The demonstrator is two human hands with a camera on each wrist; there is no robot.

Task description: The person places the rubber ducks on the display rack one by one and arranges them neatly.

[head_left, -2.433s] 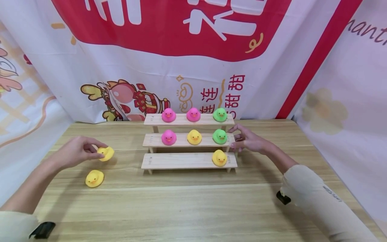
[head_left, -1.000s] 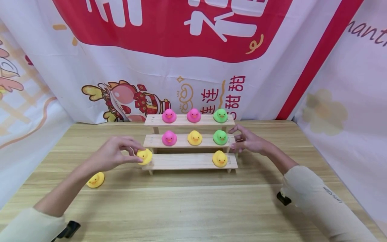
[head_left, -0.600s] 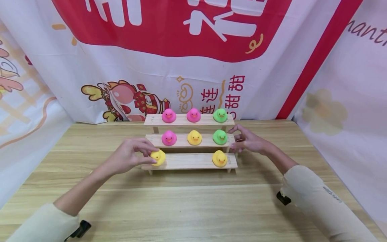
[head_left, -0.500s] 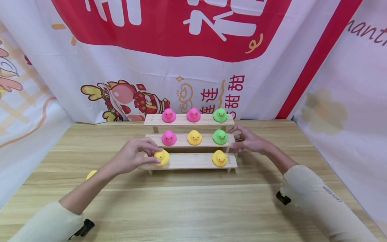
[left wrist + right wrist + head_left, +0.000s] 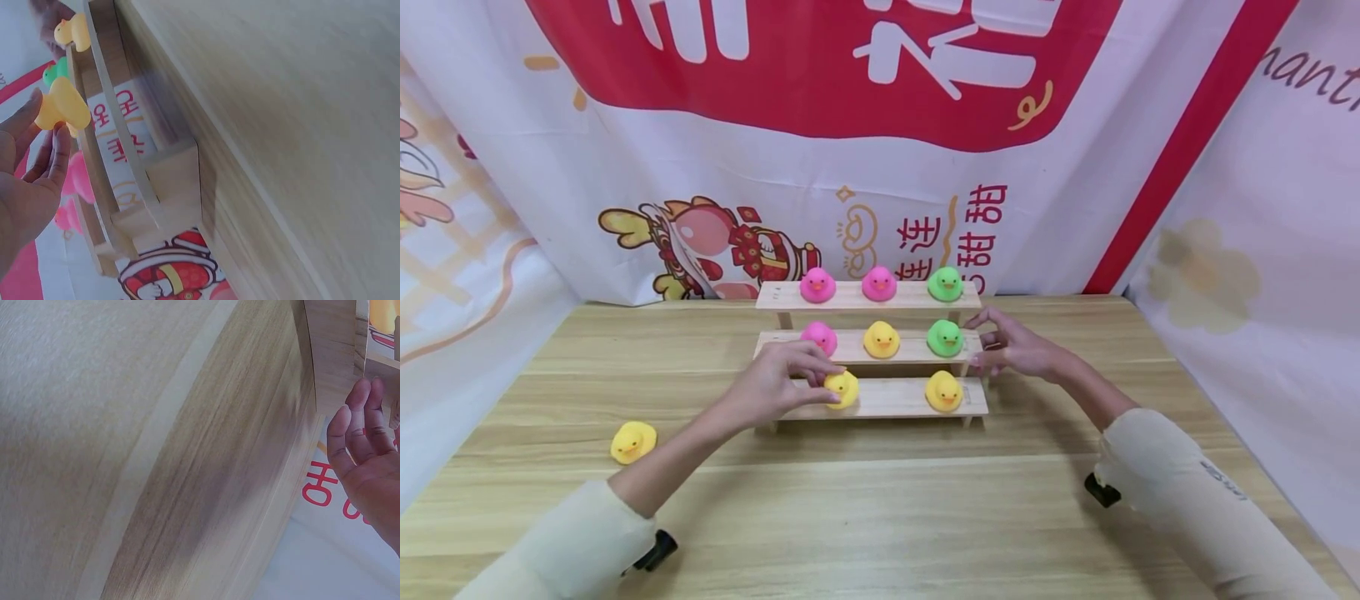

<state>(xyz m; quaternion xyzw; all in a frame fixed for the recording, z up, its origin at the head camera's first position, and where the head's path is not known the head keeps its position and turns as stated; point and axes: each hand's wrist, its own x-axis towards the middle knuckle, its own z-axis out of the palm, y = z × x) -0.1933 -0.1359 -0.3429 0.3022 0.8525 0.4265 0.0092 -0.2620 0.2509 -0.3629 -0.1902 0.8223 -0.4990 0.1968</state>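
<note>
Between thumb and fingertips, my left hand (image 5: pixel 778 381) pinches a yellow rubber duck (image 5: pixel 842 389), close over the lowest step of a three-step wooden display rack (image 5: pixel 887 400). The left wrist view shows that duck (image 5: pixel 62 106) upright in the fingertips. My right hand (image 5: pixel 1018 346) touches the rack's right end beside the middle step, its fingers loosely bent in the right wrist view. On the lowest step's right end sits another yellow duck (image 5: pixel 943 392). The middle step bears a pink duck (image 5: pixel 820 337), partly hidden by my left hand, a yellow duck (image 5: pixel 882 340) and a green duck (image 5: pixel 945 338).
Two pink ducks, one at the left end (image 5: pixel 817 285), and a green duck (image 5: pixel 945 284) stand on the top step. A loose yellow duck (image 5: pixel 633 442) lies on the wooden table (image 5: pixel 865 525) at left, near my forearm. A printed curtain (image 5: pixel 760 167) hangs behind.
My left hand has carried its yellow duck rightward from the table's left side to over the lowest step. The right hand has stayed at the rack's end.
</note>
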